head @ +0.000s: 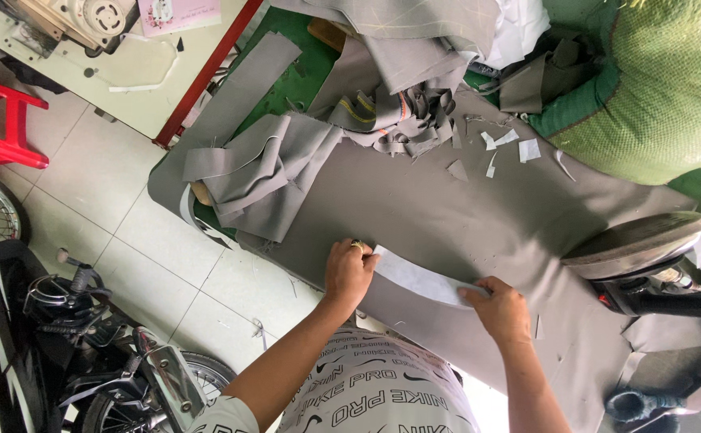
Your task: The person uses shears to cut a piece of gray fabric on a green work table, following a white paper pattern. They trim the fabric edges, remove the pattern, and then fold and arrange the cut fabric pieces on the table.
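Observation:
My left hand (349,273) presses its fingers on the left end of a curved white strip of fabric (419,278) that lies on a grey cloth-covered ironing table (447,200). There is a ring on one finger. My right hand (499,309) pinches the strip's right end near the table's front edge. Both hands hold the strip flat against the grey cloth.
An iron (639,244) rests upturned at the right, its cord trailing off. A pile of grey cut pieces (302,152) lies at the back left, with small white scraps (511,144) and a green woven sack (655,80) at the back right. A motorbike (62,337) stands on the tiled floor.

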